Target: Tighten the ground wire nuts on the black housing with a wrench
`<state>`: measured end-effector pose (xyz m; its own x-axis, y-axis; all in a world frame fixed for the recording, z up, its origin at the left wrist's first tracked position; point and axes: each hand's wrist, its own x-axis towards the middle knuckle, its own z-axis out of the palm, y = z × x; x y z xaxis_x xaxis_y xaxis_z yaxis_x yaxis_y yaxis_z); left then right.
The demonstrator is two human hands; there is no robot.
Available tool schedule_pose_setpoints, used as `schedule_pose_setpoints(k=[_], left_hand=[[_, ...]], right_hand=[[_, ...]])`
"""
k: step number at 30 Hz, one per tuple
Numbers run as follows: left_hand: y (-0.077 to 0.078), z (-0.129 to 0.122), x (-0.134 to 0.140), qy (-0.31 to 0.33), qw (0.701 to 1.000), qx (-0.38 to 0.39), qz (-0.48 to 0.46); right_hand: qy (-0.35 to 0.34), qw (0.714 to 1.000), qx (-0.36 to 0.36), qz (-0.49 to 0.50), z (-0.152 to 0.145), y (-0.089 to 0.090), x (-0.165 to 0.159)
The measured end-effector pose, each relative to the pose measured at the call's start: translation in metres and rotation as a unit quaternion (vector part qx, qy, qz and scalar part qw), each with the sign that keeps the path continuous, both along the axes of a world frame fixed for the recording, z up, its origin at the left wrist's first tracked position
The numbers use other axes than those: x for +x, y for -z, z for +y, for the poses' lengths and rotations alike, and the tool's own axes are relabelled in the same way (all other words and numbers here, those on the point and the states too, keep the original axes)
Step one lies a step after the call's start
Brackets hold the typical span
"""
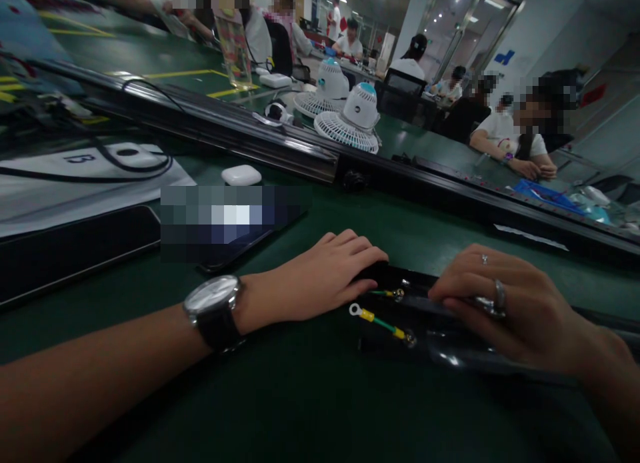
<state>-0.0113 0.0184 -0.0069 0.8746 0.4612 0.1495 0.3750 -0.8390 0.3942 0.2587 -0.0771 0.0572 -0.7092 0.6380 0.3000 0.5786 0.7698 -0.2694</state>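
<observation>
On black strip (421,307), hands (523,303) partly curled

Barely anything legible tbh: the white sheet (37,206) at ten o'clock reads either "B" or "13" (80,159). Badge (357,108) on the fan (363,122) near twelve, blue wall logo (505,56) around one: too blurry.

Observing a long black glossy part (445,356) lying on the green tabletop (300,383), extending rightward; not discerning whether one piece or two. Noting a short green lead (383,324) with yellow sleeves at both ends, meeting a metal fastening (411,339) at right, presenting a free ring terminal (359,311) at left. Noting a second green-and-yellow lead (384,292) just behind, partly hidden.
</observation>
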Motion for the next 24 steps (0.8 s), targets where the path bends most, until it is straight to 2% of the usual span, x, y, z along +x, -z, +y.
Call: schedule_pose_setpoints(k=[9, 15, 24], left_hand=[[-0.001, 0.001, -0.001, 0.006, 1.000, 0.008, -0.014], [0.001, 0.003, -0.001, 0.007, 1.000, 0.023, -0.006], [0.005, 0.005, -0.001, 0.014, 0.999, 0.034, 0.002]], right_hand=[[0.114, 0.989, -0.012, 0.094, -0.001, 0.006, 0.004], [0.191, 0.978, 0.002, 0.085, -0.001, 0.014, -0.011], [0.225, 0.969, 0.016, 0.103, -0.003, 0.023, -0.022]])
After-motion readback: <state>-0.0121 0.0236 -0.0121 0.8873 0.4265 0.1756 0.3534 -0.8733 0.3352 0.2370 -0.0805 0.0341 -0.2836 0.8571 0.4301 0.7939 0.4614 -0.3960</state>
